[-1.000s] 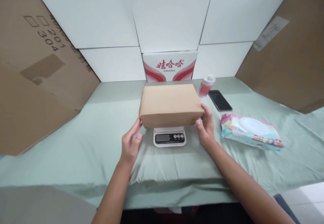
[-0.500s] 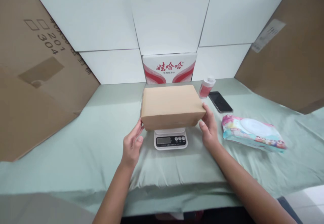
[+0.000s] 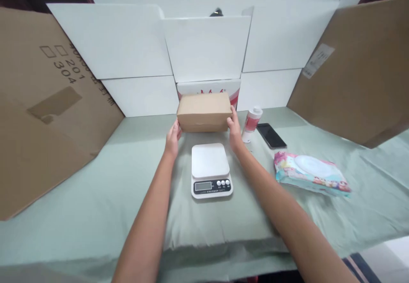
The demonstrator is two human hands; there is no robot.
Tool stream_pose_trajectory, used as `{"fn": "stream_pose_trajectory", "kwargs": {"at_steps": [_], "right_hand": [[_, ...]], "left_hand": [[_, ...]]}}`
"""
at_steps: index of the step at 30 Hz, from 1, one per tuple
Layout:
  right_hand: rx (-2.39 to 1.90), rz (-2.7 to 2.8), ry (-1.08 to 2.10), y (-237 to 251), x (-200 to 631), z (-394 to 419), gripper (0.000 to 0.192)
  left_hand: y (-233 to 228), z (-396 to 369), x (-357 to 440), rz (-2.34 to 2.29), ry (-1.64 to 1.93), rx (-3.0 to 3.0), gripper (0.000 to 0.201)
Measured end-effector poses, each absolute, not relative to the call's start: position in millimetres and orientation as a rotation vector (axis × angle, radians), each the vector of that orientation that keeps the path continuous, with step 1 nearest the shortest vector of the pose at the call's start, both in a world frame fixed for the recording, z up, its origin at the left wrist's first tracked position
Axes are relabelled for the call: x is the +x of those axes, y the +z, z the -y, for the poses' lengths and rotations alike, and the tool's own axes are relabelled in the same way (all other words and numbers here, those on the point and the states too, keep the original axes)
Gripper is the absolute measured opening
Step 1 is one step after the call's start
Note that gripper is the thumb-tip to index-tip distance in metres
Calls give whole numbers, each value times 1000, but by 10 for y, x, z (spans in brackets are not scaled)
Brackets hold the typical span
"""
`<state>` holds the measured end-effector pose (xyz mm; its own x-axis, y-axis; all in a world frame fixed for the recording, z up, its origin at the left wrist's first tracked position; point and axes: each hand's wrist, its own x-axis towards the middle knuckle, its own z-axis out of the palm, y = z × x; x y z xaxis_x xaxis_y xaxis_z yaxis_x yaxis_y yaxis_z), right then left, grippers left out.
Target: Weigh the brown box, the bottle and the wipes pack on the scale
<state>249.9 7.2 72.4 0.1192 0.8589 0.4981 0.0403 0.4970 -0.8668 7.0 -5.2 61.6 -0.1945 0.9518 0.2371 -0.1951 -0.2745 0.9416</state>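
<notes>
The box [image 3: 204,111] sits in a two-handed grip, left hand [image 3: 173,138] and right hand [image 3: 234,130] pressed flat on its ends. Just nearer than the grip, the scale [image 3: 211,170] stands bare on the worktop [image 3: 96,189]; a bottle [image 3: 252,123] stands right of it.

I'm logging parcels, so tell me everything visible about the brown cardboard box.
The cardboard box is plain brown, rectangular and closed, with no label showing. It sits level beyond the scale, in front of a red-and-white carton. The left hand and right hand press its two ends. Whether it rests on the cloth is unclear.
</notes>
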Motion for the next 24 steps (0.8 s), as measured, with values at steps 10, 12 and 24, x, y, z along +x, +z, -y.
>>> {"fn": "stream_pose_trajectory", "kwargs": {"at_steps": [10, 12, 24], "right_hand": [[-949, 1320, 892, 210, 2571, -608, 98], [-962, 1328, 870, 272, 2534, -597, 94], [-1288, 951, 106, 595, 3124, 266, 94]], "left_hand": [[180, -180, 84, -980, 1611, 1075, 54], [170, -192, 75, -975, 1596, 1076, 54], [225, -160, -22, -1042, 1796, 864, 65]]}}
